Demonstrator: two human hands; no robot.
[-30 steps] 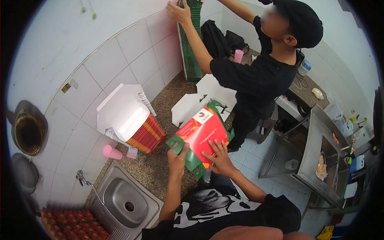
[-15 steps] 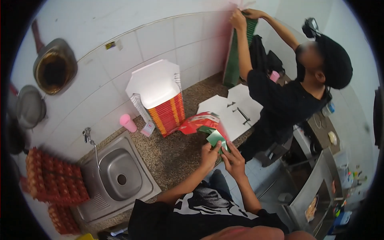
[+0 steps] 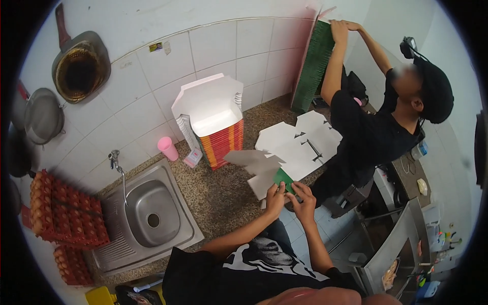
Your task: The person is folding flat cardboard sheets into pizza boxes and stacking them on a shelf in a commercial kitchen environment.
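At the counter's front edge, my left hand (image 3: 275, 200) and my right hand (image 3: 304, 199) are side by side, fingers closed on a cardboard box blank (image 3: 283, 178). Its green printed part rises between the hands. Pale flaps reach away toward the counter, smeared by motion. Flat white box blanks (image 3: 300, 147) lie just beyond on the counter. To their left stands a tall nested stack of folded boxes (image 3: 222, 144), white inside with red and yellow sides.
A person in black (image 3: 368, 119) at the right grips a tall green stack of blanks (image 3: 316, 66) by the wall. Left of me are a steel sink (image 3: 189, 213), a pink cup (image 3: 168, 148) and stacked egg trays (image 3: 66, 213). Pans (image 3: 81, 66) hang on the wall.
The blank in my hands has turned: its red printed side faced up before, pale flaps show now. My hands moved slightly right. The other person's hands shifted on the green stack.
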